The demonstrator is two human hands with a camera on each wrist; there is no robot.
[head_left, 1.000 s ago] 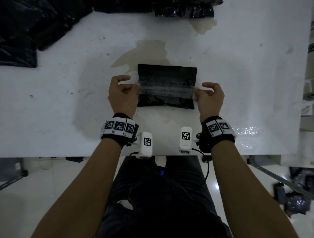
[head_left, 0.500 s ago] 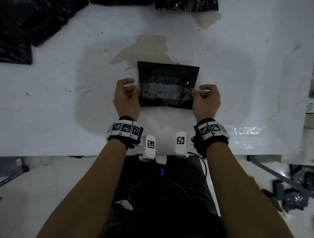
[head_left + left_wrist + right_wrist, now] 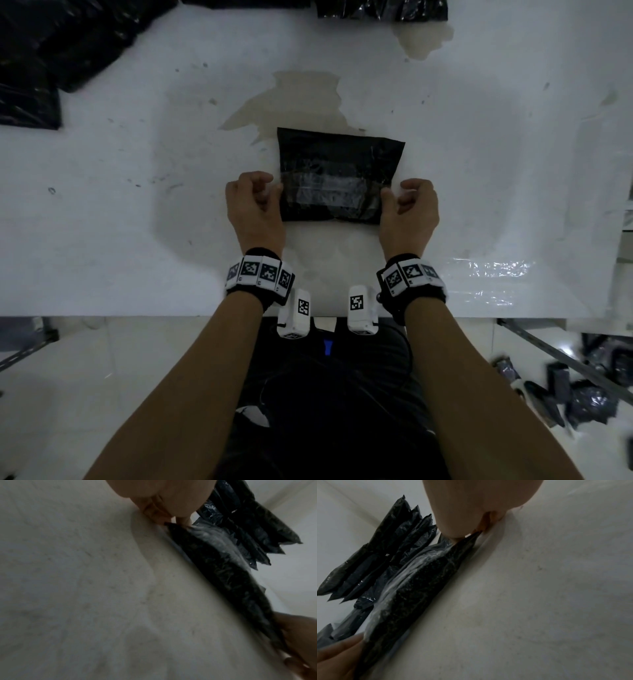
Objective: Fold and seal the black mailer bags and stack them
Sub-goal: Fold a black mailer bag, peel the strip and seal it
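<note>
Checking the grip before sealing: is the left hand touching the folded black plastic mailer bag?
Touching. The left wrist view shows the left hand pinching the bag's corner.

A white table (image 3: 102, 222) is carrying scuffs and two tan stains (image 3: 301, 99) — one mid-surface, one at the far edge. A crinkled clear film (image 3: 493, 274) is lying shiny near its right front edge. Below — dark scraps (image 3: 582, 394) are littering the pale tiled floor (image 3: 120, 377).
</note>
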